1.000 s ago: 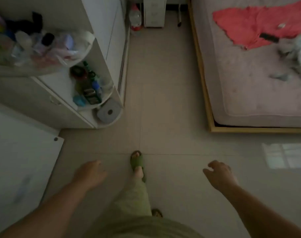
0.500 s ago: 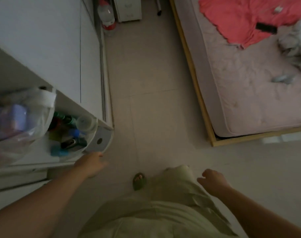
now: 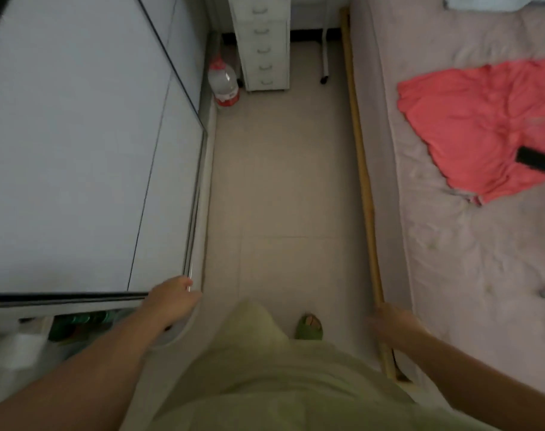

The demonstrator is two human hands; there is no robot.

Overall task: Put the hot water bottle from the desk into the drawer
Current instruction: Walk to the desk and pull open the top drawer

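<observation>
No hot water bottle and no desk top show in the head view. A white chest of small drawers (image 3: 263, 45) stands at the far end of the floor aisle, all its drawers closed. My left hand (image 3: 171, 298) hangs empty beside the corner of the white wardrobe (image 3: 78, 144), fingers loosely apart. My right hand (image 3: 394, 321) is blurred, empty, fingers loose, next to the wooden bed frame (image 3: 363, 181).
The tiled aisle (image 3: 283, 188) runs between wardrobe and bed. A large water bottle (image 3: 224, 82) stands on the floor left of the drawers. On the bed (image 3: 470, 259) lie a red cloth (image 3: 479, 126) and a black remote (image 3: 538, 160). A corner shelf with bottles (image 3: 78, 325) is at lower left.
I have walked forward along the aisle; the corner shelf slid from upper left to lower left, and the drawer chest and bottle came closer. Both hands stay empty.
</observation>
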